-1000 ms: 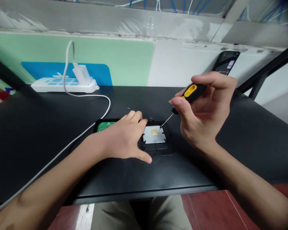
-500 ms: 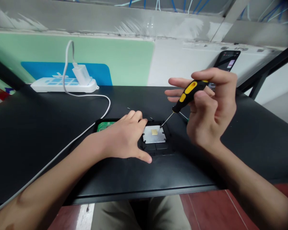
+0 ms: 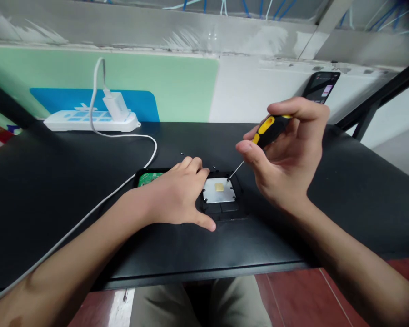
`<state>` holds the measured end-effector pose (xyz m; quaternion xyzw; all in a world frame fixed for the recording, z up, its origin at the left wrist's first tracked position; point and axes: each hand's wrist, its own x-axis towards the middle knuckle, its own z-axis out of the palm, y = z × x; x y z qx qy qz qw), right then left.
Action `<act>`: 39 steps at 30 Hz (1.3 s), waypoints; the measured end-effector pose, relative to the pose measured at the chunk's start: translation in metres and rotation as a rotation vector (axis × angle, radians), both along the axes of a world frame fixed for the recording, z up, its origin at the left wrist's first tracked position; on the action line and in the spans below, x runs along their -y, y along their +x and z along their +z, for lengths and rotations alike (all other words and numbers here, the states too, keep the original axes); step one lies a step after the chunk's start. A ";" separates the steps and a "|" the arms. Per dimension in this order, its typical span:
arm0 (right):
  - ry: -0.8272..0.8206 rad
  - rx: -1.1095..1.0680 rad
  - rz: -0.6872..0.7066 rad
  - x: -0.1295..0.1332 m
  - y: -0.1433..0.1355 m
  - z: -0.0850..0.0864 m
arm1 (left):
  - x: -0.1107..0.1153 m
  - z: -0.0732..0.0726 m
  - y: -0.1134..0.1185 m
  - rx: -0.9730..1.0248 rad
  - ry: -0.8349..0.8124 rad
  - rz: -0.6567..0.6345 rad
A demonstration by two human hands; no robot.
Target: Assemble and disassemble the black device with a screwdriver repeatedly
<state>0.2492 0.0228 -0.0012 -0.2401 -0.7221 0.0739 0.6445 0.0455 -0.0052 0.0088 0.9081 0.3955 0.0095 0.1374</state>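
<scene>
A black casing lies on the table, holding a green circuit board at its left and a silver metal plate with a tan square pad at its right. Across the casing's middle rests my left hand, fingers over the far rim and thumb stretched out past the near side; it covers part of the board. My right hand grips a black-and-yellow screwdriver, thumb and fingers around the handle. The screwdriver slants down leftward, its tip at a screw in the plate's far right corner.
Two small loose screws lie beyond the casing. A white power strip with a plugged-in charger stands at the back left, its white cable running along the left. A phone leans against the wall at the back right.
My right hand has shifted slightly left, and its thumb and fingers have moved around the screwdriver handle, with the tip still at the same corner. My left hand has stayed in place.
</scene>
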 end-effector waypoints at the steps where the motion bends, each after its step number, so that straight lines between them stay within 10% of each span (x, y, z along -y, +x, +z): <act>1: 0.003 -0.007 0.002 0.000 0.000 0.000 | 0.000 0.000 0.000 -0.002 -0.001 0.002; 29: 0.104 -0.025 -0.203 0.000 0.003 -0.003 | 0.000 0.002 0.000 -0.011 -0.023 0.006; 39: -0.036 -0.087 -0.020 0.004 0.002 -0.003 | 0.000 0.001 0.000 -0.019 -0.023 0.006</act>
